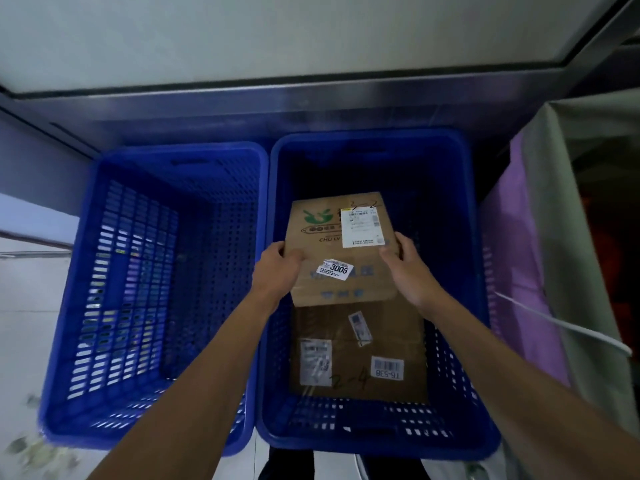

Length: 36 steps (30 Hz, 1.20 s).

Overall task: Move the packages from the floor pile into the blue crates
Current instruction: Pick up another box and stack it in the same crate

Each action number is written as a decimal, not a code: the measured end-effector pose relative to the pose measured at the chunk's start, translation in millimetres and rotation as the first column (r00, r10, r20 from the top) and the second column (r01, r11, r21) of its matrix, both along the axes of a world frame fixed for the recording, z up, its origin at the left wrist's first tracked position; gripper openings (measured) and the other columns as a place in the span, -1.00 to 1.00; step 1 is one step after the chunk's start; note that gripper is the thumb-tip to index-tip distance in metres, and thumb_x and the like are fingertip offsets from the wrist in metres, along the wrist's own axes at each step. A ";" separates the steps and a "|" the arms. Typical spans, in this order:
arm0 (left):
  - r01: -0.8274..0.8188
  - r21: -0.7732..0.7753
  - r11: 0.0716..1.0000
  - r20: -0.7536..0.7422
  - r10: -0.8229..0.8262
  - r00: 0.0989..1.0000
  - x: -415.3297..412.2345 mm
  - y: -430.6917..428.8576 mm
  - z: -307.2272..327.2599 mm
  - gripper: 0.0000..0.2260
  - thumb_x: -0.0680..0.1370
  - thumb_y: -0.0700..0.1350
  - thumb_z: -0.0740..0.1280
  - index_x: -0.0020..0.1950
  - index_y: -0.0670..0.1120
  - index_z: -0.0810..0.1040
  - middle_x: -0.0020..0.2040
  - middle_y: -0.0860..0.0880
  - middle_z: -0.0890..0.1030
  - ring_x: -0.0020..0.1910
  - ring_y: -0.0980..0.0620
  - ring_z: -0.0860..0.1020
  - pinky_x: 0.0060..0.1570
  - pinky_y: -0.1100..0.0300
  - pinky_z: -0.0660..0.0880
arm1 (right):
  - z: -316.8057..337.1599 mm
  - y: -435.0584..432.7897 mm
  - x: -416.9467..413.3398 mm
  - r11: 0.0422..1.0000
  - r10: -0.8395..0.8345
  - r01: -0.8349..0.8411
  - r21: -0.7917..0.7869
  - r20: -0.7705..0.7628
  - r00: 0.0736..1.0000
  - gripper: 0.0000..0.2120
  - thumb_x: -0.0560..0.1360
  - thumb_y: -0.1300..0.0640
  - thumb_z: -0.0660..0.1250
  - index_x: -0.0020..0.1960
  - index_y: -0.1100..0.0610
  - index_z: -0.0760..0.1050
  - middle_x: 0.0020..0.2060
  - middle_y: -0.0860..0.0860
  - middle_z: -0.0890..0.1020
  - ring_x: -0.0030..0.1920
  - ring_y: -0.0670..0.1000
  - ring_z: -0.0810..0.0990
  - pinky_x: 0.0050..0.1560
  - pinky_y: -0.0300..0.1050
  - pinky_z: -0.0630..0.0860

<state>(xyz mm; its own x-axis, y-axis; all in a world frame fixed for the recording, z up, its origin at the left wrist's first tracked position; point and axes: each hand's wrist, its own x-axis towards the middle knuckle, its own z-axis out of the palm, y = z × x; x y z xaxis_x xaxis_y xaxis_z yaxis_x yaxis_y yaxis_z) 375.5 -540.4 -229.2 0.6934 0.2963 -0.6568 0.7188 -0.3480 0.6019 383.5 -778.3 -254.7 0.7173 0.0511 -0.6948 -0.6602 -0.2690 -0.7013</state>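
Two blue perforated crates stand side by side on the floor. Inside the right crate [460, 237] I hold a brown cardboard box [322, 244] with a green logo, a white shipping label and a "3005" sticker. My left hand [277, 268] grips its left edge and my right hand [405, 268] grips its right edge. Below it, on the crate's bottom, lies a second cardboard box [381, 341] with barcode labels and "T6-538". The left crate [86, 271] holds nothing that I can see.
A metal ledge and pale wall [311, 98] run behind the crates. A purple and grey cloth bag or bin [530, 271] stands right of the right crate, with a white cord [561, 323] across it. Pale floor [24, 323] shows at the left.
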 end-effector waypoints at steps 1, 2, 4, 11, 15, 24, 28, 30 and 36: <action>-0.006 0.009 1.000 0.013 0.006 1.000 1.8 2.5 -6.0 -0.73 0.57 0.03 0.30 0.23 -0.02 0.54 0.08 -0.01 0.65 -0.03 0.02 0.63 -0.06 0.06 0.59 | -3.5 -0.4 2.5 1.000 -0.004 0.004 -0.002 -0.015 1.000 -0.47 0.65 -0.12 0.21 0.56 -0.17 0.13 0.30 -0.07 0.53 0.19 0.02 0.58 0.25 0.15 0.54; -0.016 0.009 1.000 0.024 0.016 1.000 3.3 4.2 -11.8 -0.70 0.58 -0.03 0.31 0.31 -0.02 0.49 0.14 0.02 0.62 0.01 0.04 0.61 -0.05 0.09 0.59 | -7.5 -0.5 4.4 1.000 -0.007 0.007 -0.002 -0.025 1.000 -0.41 0.62 -0.12 0.27 0.58 -0.17 0.11 0.33 -0.07 0.51 0.22 0.03 0.56 0.28 0.15 0.52; -0.052 0.001 0.999 0.044 0.052 0.998 3.8 4.9 -22.6 -0.58 0.58 -0.13 0.34 0.44 -0.05 0.39 0.22 0.07 0.53 0.09 0.07 0.55 -0.08 0.21 0.54 | -15.3 1.4 5.7 1.000 0.006 -0.006 -0.017 -0.022 1.000 -0.27 0.56 -0.15 0.36 0.60 -0.16 0.06 0.38 -0.11 0.47 0.30 0.01 0.50 0.34 0.13 0.47; -0.039 0.035 0.999 0.046 0.037 0.998 4.4 -8.4 -65.0 -0.39 0.53 -0.20 0.39 0.53 -0.03 0.23 0.28 0.03 0.48 0.14 0.00 0.53 0.10 0.02 0.58 | -53.4 13.1 2.7 0.987 0.037 -0.040 -0.157 -0.019 0.999 -0.32 0.61 0.00 0.35 0.61 -0.04 0.07 0.43 -0.03 0.44 0.23 -0.04 0.45 0.22 -0.06 0.45; 0.016 -0.005 1.000 -0.087 -0.016 0.996 2.7 -10.5 -94.8 -0.32 0.47 -0.09 0.42 0.53 -0.02 0.21 0.28 0.04 0.48 0.12 0.00 0.50 0.09 0.09 0.50 | -80.1 12.8 3.4 0.960 0.155 -0.172 -0.220 -0.093 0.984 -0.38 0.62 -0.05 0.31 0.58 -0.01 0.13 0.42 -0.01 0.44 0.18 -0.02 0.47 0.19 -0.06 0.47; 0.190 -0.056 0.980 -0.372 -0.197 0.907 -15.4 -18.9 -158.8 -0.24 0.32 0.24 0.32 0.50 0.07 0.31 0.43 -0.06 0.43 0.29 -0.10 0.47 0.31 -0.07 0.45 | -101.4 26.1 1.1 0.817 0.486 -0.563 -0.129 -0.372 0.791 -0.22 0.58 0.09 0.22 0.64 -0.05 -0.16 0.42 0.07 0.41 0.22 0.06 0.51 0.16 -0.08 0.50; 0.263 -0.011 0.965 -0.420 -0.243 0.874 -18.8 -29.6 -150.4 -0.16 0.45 0.18 0.27 0.63 0.01 -0.01 0.62 -0.08 0.02 0.56 -0.17 0.13 0.50 -0.10 0.20 | -97.3 43.3 -5.3 0.820 0.494 -0.564 -0.100 -0.375 0.785 -0.19 0.59 0.07 0.24 0.65 0.00 -0.21 0.51 0.08 0.34 0.40 0.12 0.42 0.34 0.01 0.40; 0.265 -0.022 0.964 -0.426 -0.249 0.870 -19.0 -28.7 -149.6 -0.12 0.37 0.26 0.29 0.62 0.08 0.05 0.61 -0.09 0.10 0.52 -0.18 0.20 0.46 -0.13 0.26 | -92.3 47.3 -8.6 0.823 0.499 -0.561 -0.089 -0.359 0.789 -0.18 0.60 0.05 0.24 0.64 0.01 -0.24 0.49 0.10 0.38 0.39 0.13 0.45 0.38 0.06 0.40; 0.243 -0.066 0.968 -0.407 -0.249 0.879 -19.3 -26.9 -129.9 -0.04 0.29 0.28 0.36 0.62 0.10 0.04 0.61 -0.05 0.12 0.53 -0.15 0.22 0.45 -0.14 0.28 | -72.2 43.7 -20.1 0.828 0.475 -0.548 -0.117 -0.373 0.797 -0.22 0.59 0.03 0.25 0.64 0.02 -0.15 -0.26 0.01 0.59 -0.39 -0.04 0.46 -0.36 -0.11 0.37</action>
